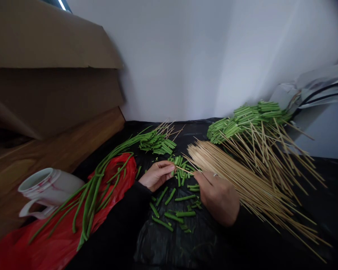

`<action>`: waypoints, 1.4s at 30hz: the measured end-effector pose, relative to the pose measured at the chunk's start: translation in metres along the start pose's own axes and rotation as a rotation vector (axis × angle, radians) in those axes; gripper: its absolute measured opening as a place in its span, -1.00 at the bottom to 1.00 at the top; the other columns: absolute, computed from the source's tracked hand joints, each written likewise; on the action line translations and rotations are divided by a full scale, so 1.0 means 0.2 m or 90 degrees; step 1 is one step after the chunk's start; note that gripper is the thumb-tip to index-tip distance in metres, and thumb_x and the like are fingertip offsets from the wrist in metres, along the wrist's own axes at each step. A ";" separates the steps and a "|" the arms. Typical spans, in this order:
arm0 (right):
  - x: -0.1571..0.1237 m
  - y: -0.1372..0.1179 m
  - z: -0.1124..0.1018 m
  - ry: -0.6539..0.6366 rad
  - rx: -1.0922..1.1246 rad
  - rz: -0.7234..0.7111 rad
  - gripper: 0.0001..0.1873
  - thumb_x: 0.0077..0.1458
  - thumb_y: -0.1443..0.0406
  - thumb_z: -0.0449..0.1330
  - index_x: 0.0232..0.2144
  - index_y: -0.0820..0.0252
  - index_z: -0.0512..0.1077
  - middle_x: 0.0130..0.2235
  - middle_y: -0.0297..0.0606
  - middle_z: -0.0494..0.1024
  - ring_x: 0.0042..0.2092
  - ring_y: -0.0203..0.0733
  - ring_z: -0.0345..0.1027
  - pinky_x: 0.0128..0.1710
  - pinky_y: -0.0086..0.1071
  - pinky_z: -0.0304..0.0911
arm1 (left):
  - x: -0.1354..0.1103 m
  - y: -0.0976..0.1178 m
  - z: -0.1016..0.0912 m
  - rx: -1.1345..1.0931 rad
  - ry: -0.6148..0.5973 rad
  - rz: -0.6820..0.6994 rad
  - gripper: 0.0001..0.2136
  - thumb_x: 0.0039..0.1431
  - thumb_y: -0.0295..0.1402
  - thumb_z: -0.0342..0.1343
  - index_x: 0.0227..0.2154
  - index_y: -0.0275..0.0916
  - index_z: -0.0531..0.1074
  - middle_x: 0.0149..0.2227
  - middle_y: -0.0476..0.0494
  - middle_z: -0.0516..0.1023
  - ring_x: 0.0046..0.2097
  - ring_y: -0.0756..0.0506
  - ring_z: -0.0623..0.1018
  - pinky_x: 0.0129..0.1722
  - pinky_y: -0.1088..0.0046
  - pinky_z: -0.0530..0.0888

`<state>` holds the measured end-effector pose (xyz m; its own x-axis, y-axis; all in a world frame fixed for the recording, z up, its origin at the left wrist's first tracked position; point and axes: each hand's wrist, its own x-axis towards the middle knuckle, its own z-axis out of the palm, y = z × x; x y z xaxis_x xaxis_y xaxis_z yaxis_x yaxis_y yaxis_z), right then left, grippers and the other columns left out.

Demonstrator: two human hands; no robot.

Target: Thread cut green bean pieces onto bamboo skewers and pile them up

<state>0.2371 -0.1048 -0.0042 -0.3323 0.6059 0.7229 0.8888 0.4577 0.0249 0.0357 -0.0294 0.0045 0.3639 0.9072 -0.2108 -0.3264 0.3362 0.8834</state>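
Note:
My right hand (218, 197) is closed around a thin bamboo skewer (185, 170), which points left toward my other hand. My left hand (158, 174) pinches a short piece of green bean (173, 173) between thumb and fingertips, at the skewer's tip; the fingers hide most of that piece. Below and behind both hands, cut green bean pieces (186, 214) lie scattered on black plastic sheeting (174, 251). Close to my right hand lies a big bundle of bare bamboo skewers (236, 168).
Filled bean skewers (157, 143) lie beyond my left hand, and a larger pile of bean skewers (248, 120) at the back right. Long uncut beans (91, 198) rest on a red plastic bag (39, 243), beside a white mug (52, 189). A cardboard box (53, 93) stands left.

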 end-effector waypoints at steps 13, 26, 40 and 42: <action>0.00 -0.03 -0.01 -0.017 -0.013 0.004 -0.78 0.15 0.46 0.00 -0.27 0.25 0.44 -0.48 -0.31 0.36 -0.48 -0.28 0.13 -0.47 -0.31 -0.13 | 0.00 -0.03 0.00 0.009 0.006 -0.005 -0.79 -0.26 -0.42 0.43 -0.52 -0.36 0.54 -0.51 -0.08 0.55 -0.46 0.07 0.48 -0.38 0.57 0.39; 0.01 -0.05 -0.01 -0.038 0.001 0.027 -0.81 0.13 0.47 0.01 -0.36 0.19 0.41 -0.48 -0.33 0.35 -0.49 -0.26 0.12 -0.48 -0.30 -0.16 | 0.00 -0.06 0.03 0.019 -0.032 -0.026 -0.79 -0.25 -0.40 0.43 -0.53 -0.36 0.54 -0.52 -0.08 0.56 -0.48 0.07 0.49 -0.40 0.58 0.38; 0.02 -0.08 0.04 -0.026 0.020 0.029 -0.76 0.18 0.47 -0.03 -0.41 0.18 0.39 -0.49 -0.33 0.35 -0.48 -0.24 0.14 -0.47 -0.32 -0.12 | -0.01 -0.10 0.10 0.085 -0.063 -0.018 -0.78 -0.28 -0.36 0.43 -0.54 -0.36 0.56 -0.61 -0.01 0.47 -0.56 0.11 0.36 -0.51 0.60 0.26; 0.02 -0.05 0.04 -0.042 0.024 0.033 -0.78 0.18 0.46 -0.01 -0.40 0.18 0.39 -0.48 -0.33 0.36 -0.48 -0.25 0.16 -0.46 -0.33 -0.11 | 0.00 -0.08 0.09 0.125 -0.047 0.014 -0.77 -0.27 -0.34 0.43 -0.51 -0.35 0.58 -0.57 -0.03 0.50 -0.52 0.09 0.39 -0.46 0.58 0.30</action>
<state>0.2241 -0.1020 -0.0062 -0.3069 0.6700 0.6760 0.8933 0.4479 -0.0385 0.0578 -0.0398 -0.0025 0.4235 0.8904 -0.1667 -0.1610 0.2550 0.9534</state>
